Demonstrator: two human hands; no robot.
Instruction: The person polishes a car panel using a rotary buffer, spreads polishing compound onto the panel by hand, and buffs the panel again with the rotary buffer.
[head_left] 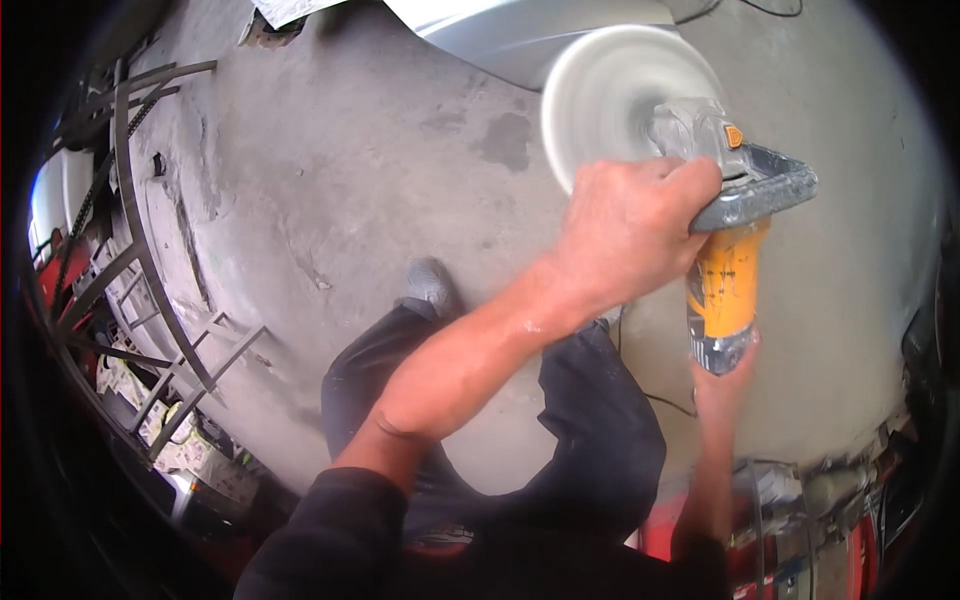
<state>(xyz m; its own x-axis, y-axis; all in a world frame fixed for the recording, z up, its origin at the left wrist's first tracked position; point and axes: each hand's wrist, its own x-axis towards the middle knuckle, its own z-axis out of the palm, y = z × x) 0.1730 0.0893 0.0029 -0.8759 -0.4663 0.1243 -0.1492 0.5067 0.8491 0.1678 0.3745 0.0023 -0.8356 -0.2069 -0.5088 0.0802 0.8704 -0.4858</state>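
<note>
A yellow and grey polisher (728,280) is held out in front of me by both hands. My left hand (640,220) is closed around its dark loop handle (760,200), near the head. Lower down, my right hand (726,372) is wrapped around the rear end of the body; some of its fingers are hidden. The round white pad (595,105) looks smeared, as if spinning. It overlaps the edge of a silver, smooth curved panel (500,40) at the top of the view; whether the two touch I cannot tell.
Below me is a stained grey concrete floor (350,180). A dark cable (668,404) trails near my legs. Metal frames (130,200) stand at the left, with cluttered items behind. Red and metallic objects (770,520) lie at the lower right.
</note>
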